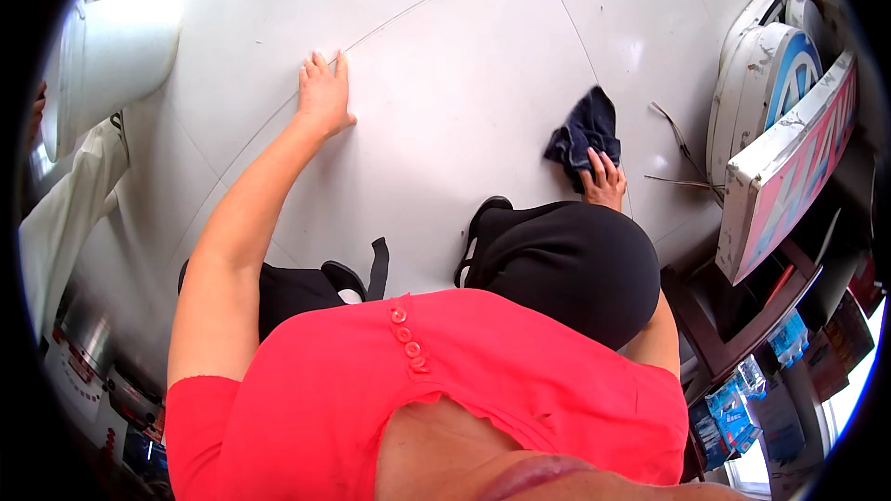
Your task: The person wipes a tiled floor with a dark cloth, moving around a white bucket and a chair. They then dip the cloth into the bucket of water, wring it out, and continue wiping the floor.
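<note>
My left hand (326, 97) rests palm down on the pale tiled floor (445, 69), near a tile joint, with nothing held. Farther right, my right hand (604, 182) lies on a crumpled dark blue cloth (592, 126), with its fingers pressed into the near part of it. The cloth is bunched up on the floor beside a tile joint. Part of that hand and its forearm are hidden behind my right knee (585, 264), in black trousers. I am crouched low over the floor, between both arms.
At the left stands a white bucket-like container (125, 59), with white fabric (76, 184) near it. On the right, rounded sign boxes (748, 83) and a rectangular sign box (783, 170) with lettering lean together; loose wires (686, 149) stick out. Blue packages (731, 414) sit at lower right.
</note>
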`<move>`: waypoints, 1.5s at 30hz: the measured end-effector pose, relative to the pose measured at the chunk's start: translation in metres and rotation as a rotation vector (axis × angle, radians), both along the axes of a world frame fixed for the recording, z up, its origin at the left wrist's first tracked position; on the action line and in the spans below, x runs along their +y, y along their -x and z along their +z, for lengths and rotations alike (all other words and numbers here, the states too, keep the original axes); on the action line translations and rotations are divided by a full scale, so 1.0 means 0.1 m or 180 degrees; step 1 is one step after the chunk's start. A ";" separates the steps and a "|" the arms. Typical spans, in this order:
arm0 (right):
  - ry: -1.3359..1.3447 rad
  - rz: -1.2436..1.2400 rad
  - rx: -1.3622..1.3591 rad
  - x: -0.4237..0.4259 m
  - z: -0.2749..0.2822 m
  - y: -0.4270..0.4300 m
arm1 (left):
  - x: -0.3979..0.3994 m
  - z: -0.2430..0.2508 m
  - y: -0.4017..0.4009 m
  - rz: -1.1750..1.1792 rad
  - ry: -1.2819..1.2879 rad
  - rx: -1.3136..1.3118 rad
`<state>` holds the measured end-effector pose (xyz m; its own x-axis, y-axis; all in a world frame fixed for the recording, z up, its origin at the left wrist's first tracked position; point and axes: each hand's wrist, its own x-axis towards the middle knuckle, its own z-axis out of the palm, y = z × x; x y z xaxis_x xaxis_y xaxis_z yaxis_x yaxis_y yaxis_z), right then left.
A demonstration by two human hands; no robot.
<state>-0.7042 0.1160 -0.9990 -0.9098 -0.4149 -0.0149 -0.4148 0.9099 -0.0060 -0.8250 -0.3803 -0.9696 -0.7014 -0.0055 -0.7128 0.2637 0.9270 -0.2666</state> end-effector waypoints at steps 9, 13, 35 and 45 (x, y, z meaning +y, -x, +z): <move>-0.0997 0.0674 0.0735 0.56 -0.45 2.13 | 0.02 0.04 0.01 0.0146 -0.0054 0.0095; -0.2031 -0.0209 -0.0022 0.04 0.20 4.20 | -0.04 -0.04 -0.04 0.0232 -0.0242 0.0204; 0.0018 0.1851 -0.0863 -0.98 0.02 0.26 | -0.14 -0.12 -0.11 0.0155 -0.0200 0.0449; 0.0680 0.0057 0.1451 -1.75 1.30 3.61 | -0.11 -0.02 -0.17 0.0322 -0.0157 0.0582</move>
<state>-1.0647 -0.0590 -0.8692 -0.7966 -0.3810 0.4694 -0.4343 0.9008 -0.0059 -0.8084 -0.3908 -0.9714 -0.8166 -0.0506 -0.5749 0.1201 0.9595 -0.2550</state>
